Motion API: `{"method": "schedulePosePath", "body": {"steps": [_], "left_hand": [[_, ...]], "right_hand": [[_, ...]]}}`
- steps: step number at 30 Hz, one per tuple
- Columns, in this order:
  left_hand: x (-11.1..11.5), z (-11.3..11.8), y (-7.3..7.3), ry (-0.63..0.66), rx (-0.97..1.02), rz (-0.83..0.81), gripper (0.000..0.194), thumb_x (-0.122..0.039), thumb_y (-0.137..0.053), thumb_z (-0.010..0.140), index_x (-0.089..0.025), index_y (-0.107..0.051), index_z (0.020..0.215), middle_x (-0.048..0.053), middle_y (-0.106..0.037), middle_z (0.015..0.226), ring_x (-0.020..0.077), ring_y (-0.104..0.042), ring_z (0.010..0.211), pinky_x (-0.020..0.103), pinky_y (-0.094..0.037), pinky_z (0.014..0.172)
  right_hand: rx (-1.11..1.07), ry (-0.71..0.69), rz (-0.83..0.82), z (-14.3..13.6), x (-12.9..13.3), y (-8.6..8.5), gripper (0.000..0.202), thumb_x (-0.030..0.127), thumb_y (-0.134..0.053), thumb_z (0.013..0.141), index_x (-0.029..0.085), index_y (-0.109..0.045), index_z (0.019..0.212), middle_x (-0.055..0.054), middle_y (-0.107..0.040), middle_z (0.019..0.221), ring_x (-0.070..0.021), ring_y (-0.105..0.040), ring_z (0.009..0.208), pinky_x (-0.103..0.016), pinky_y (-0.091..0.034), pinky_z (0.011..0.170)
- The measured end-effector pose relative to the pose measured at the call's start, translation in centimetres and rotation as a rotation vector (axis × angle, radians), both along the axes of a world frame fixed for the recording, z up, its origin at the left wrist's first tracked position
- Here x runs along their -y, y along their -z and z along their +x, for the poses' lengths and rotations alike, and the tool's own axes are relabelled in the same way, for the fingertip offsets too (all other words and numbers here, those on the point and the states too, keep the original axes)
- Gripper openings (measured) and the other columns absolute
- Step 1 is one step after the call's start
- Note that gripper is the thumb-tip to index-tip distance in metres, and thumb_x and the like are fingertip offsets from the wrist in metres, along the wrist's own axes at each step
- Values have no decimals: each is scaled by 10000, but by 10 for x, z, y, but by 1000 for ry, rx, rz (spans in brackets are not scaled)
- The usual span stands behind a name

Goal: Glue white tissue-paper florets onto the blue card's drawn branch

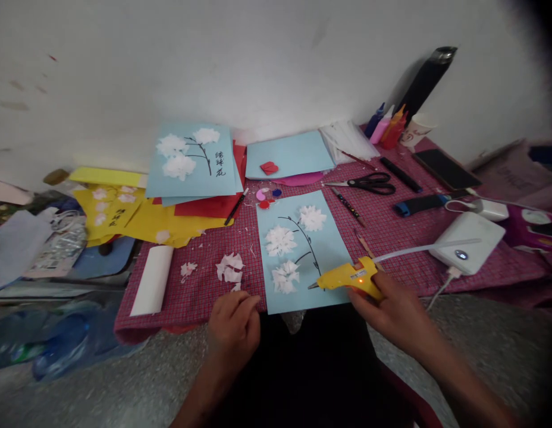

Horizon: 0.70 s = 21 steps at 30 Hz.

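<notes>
My right hand (392, 303) grips a yellow hot glue gun (351, 278) with a small orange light showing. The gun's metal nozzle points left, over the lower part of a light blue sheet (276, 304). On that sheet are a drawn black branch (308, 241) and three white paper flowers (285, 277). Left of the sheet, at the table's front edge, my left hand (235, 324) is closed with its fingers curled; anything inside is hidden. Just beyond it lie white paper petals (230, 267), with a smaller scrap pile (188, 270) farther left.
A finished-looking flower sheet (191, 184) lies on red and yellow papers at back left. Black-handled scissors (376, 182), a pencil (348, 205), paint bottles (394, 128) and a white power box (467, 241) with cables occupy the right. Folded white paper (151, 279) sits front left.
</notes>
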<state>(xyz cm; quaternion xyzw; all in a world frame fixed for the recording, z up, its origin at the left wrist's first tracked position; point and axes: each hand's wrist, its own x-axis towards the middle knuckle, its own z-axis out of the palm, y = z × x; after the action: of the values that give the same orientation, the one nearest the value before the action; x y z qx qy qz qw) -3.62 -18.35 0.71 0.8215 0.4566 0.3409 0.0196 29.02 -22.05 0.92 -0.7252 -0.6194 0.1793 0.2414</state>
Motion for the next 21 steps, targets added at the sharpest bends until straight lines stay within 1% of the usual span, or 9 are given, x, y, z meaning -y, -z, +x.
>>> {"method": "schedulePosePath", "body": {"steps": [2, 4, 8, 10, 11, 13, 16, 18, 21], "left_hand": [[-3, -5, -1, -23, -9, 10, 245, -59, -578, 894, -206, -712, 1037, 58, -693, 937, 215, -667, 887, 378, -544, 835], [-1, -5, -2, -15, -17, -7, 245, -67, -574, 903, -205, -712, 1051, 60, -697, 934, 215, -669, 886, 380, -550, 837], [16, -4, -1, 73, 23, -42, 253, -76, -574, 911, -196, -700, 1095, 66, -706, 930, 199, -663, 854, 346, -559, 788], [22, -10, 0, 100, 40, -38, 269, -72, -592, 909, -189, -687, 1131, 59, -712, 907, 186, -658, 821, 321, -554, 749], [22, -14, 1, 89, 41, -32, 274, -70, -603, 909, -188, -683, 1143, 55, -715, 898, 182, -658, 812, 316, -552, 744], [17, -26, 0, 20, 42, -15, 261, -70, -618, 912, -193, -685, 1133, 48, -720, 901, 180, -662, 823, 320, -553, 771], [0, -44, -5, -111, 64, -33, 215, -82, -619, 918, -198, -695, 1081, 56, -710, 957, 189, -668, 894, 345, -558, 848], [-10, -50, -10, -133, 63, -106, 213, -109, -619, 916, -202, -693, 1092, 66, -697, 1008, 204, -667, 948, 364, -560, 884], [-17, -49, -16, -96, 40, -230, 257, -143, -631, 898, -207, -675, 1143, 79, -680, 1059, 225, -661, 997, 386, -567, 906]], "right_hand": [[7, 1, 1, -3, -2, -1, 282, 488, -594, 872, 268, -456, 761, -37, -619, 698, -216, -590, 595, -326, -380, 533], [15, -4, 3, -6, -3, -2, 281, 497, -597, 866, 267, -470, 766, -43, -630, 705, -221, -593, 600, -331, -388, 538], [-1, -2, 3, -8, -3, -2, 313, 537, -611, 848, 275, -474, 744, -34, -626, 660, -206, -577, 550, -322, -380, 501], [-20, 12, 1, -5, -2, 0, 347, 566, -623, 841, 281, -465, 723, -20, -607, 622, -192, -562, 516, -317, -375, 480], [-28, 14, -1, -3, -2, 1, 356, 577, -628, 838, 281, -468, 722, -17, -607, 617, -190, -563, 512, -318, -383, 479], [-38, 9, -14, 0, -3, 2, 354, 586, -629, 840, 278, -485, 739, -16, -614, 623, -191, -572, 518, -320, -401, 485], [-20, 3, -35, 1, -4, 0, 359, 591, -612, 849, 282, -471, 733, -11, -601, 610, -189, -562, 502, -322, -400, 471], [1, 3, -26, -1, -5, -1, 374, 593, -611, 840, 289, -444, 699, -6, -576, 581, -183, -538, 471, -323, -380, 453], [4, 4, -7, -5, -5, -4, 368, 588, -627, 823, 290, -450, 698, -15, -579, 582, -180, -529, 454, -324, -371, 444]]}}
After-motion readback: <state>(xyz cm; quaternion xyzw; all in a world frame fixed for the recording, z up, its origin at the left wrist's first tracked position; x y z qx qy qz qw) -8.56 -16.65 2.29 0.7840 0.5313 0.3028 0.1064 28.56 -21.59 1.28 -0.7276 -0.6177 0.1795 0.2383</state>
